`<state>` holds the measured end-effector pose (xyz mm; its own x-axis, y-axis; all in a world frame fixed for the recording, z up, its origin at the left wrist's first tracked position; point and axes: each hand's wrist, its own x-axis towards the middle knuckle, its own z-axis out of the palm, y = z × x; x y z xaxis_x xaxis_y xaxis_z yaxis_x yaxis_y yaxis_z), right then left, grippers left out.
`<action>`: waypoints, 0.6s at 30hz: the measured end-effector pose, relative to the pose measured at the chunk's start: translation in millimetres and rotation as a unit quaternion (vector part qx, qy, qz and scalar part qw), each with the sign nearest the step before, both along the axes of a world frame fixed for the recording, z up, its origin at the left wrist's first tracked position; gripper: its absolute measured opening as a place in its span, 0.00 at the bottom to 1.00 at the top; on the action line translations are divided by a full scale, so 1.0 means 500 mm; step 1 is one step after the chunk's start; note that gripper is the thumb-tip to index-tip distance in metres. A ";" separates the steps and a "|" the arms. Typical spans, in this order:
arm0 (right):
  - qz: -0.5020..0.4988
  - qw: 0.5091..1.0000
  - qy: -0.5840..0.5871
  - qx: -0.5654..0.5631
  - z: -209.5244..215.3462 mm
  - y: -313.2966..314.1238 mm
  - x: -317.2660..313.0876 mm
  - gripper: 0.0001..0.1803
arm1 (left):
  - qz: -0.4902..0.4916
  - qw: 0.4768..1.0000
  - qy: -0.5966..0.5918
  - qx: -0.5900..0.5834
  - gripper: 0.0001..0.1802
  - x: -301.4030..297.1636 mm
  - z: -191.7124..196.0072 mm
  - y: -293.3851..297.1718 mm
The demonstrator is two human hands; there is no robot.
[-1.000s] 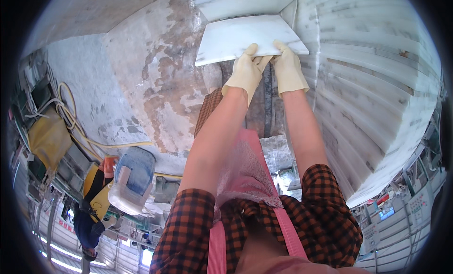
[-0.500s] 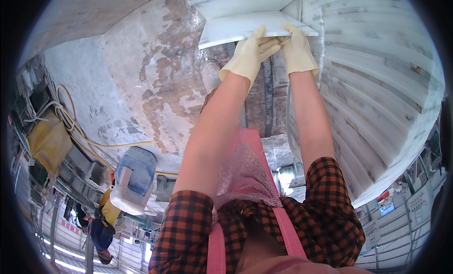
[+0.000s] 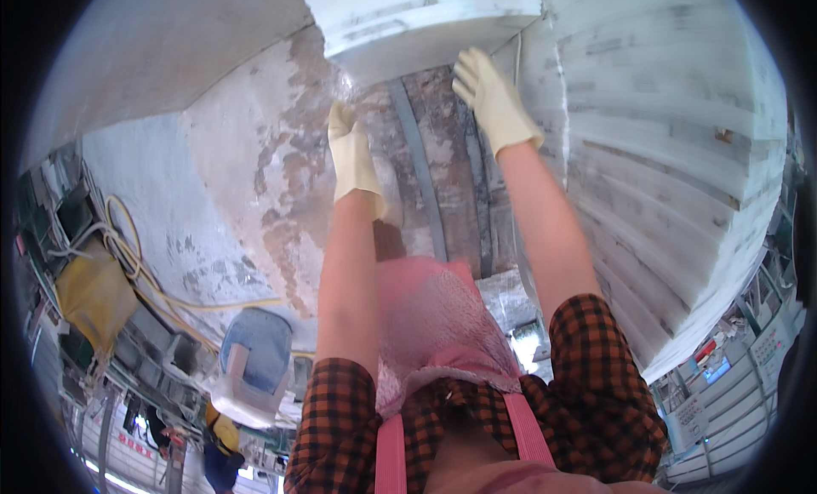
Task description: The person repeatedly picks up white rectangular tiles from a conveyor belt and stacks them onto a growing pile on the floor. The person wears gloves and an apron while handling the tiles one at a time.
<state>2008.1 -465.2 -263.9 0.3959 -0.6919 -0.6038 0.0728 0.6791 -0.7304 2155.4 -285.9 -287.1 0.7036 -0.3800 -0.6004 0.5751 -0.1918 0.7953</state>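
Both hands wear cream rubber gloves and hold nothing. At the top middle lies a white, grey-streaked slab [image 3: 434, 47], which looks like marble and seems to rest on others like it. Just below its left corner is my left hand [image 3: 351, 149], seen edge-on with the fingers pointing up, apart from the slab. My right hand [image 3: 494, 98] is open near the slab's front edge at the right, its fingers stretched out and slightly spread. Whether its fingertips touch the slab, I cannot tell.
A tall stack of white slabs [image 3: 655, 179] rises on the right. Dark strips [image 3: 421, 171] run across the stained floor [image 3: 298, 179] before me. A blue and white plastic chair [image 3: 255, 349], a yellow hose [image 3: 128, 247] and another person [image 3: 223, 460] are at the lower left.
My hands have let go of the slab edge and moved apart, the left one down and leftward, the right slightly left. The slab's thin raised edge has come down onto the pile.
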 end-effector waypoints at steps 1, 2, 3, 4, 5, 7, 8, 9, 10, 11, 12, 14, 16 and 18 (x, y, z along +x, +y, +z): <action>-0.007 1.000 -0.003 0.025 -0.013 0.008 -0.009 0.33 | 0.000 1.000 -0.024 0.019 0.35 0.025 -0.035 -0.027; -0.018 0.998 0.001 0.059 -0.026 0.013 -0.017 0.33 | -0.008 0.997 -0.028 0.067 0.36 0.039 -0.064 -0.047; -0.021 0.996 -0.053 0.066 -0.040 0.013 -0.018 0.33 | -0.045 0.998 -0.045 0.016 0.37 0.052 -0.085 -0.059; -0.028 0.991 -0.105 0.078 -0.053 0.011 -0.019 0.34 | -0.091 0.995 -0.047 -0.010 0.38 0.068 -0.102 -0.075; -0.060 0.984 -0.128 0.108 -0.064 0.005 -0.014 0.34 | -0.128 0.987 -0.086 -0.055 0.38 0.077 -0.114 -0.092; -0.061 0.997 -0.021 0.044 -0.087 -0.009 -0.002 0.33 | -0.139 0.986 -0.072 -0.058 0.38 0.076 -0.125 -0.119; -0.045 0.999 0.028 0.005 -0.099 -0.015 0.010 0.33 | -0.128 0.988 -0.061 -0.058 0.37 0.070 -0.125 -0.126; -0.035 0.999 -0.026 -0.004 -0.107 -0.025 0.010 0.31 | -0.117 0.990 -0.051 -0.057 0.37 0.064 -0.124 -0.134; -0.038 0.999 0.029 -0.012 -0.115 -0.031 0.015 0.29 | -0.095 0.994 -0.018 -0.045 0.36 0.055 -0.121 -0.136; -0.033 0.997 0.058 -0.034 -0.124 -0.036 0.025 0.27 | -0.085 0.996 0.002 -0.025 0.36 0.051 -0.120 -0.139; -0.015 0.995 0.039 -0.090 -0.127 -0.037 0.028 0.26 | -0.086 0.996 0.007 -0.031 0.35 0.047 -0.121 -0.139; 0.030 0.941 0.085 -0.327 -0.141 -0.056 0.061 0.23 | -0.113 0.992 -0.041 -0.049 0.34 0.047 -0.128 -0.137; -0.091 0.980 0.088 -0.151 -0.147 -0.074 0.104 0.24 | -0.133 0.989 -0.033 -0.056 0.34 0.057 -0.148 -0.134; -0.035 0.983 0.168 -0.068 -0.131 -0.089 0.102 0.24 | -0.158 0.984 -0.064 -0.056 0.34 0.064 -0.174 -0.127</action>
